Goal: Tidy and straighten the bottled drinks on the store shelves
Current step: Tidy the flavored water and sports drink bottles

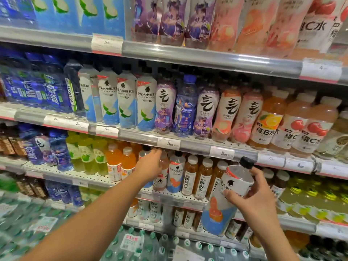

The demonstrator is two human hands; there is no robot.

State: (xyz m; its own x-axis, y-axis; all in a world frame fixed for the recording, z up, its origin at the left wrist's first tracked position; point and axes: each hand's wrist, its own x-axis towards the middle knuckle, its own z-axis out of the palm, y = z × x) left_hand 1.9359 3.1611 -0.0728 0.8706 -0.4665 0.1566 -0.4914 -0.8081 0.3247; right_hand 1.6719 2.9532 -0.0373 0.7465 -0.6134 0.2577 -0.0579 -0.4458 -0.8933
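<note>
Rows of bottled drinks fill several store shelves. My right hand (252, 194) holds a white-and-blue bottle with a black cap and an orange fruit picture (222, 208), tilted, in front of the shelves and clear of them. My left hand (150, 164) reaches into the third shelf, its fingers around a clear bottle with a black cap (145, 152), beside a pinkish bottle (162, 173). A matching white-and-blue bottle (176, 172) stands just right of that hand, followed by brown tea bottles (190, 178).
The shelf above carries white-blue coconut-label bottles (128, 102), purple bottles with one blue bottle (185, 104) standing among them, then pink and orange ones. Price-tag rails (169, 143) edge each shelf. Shrink-wrapped green-capped water packs (141, 245) lie low down.
</note>
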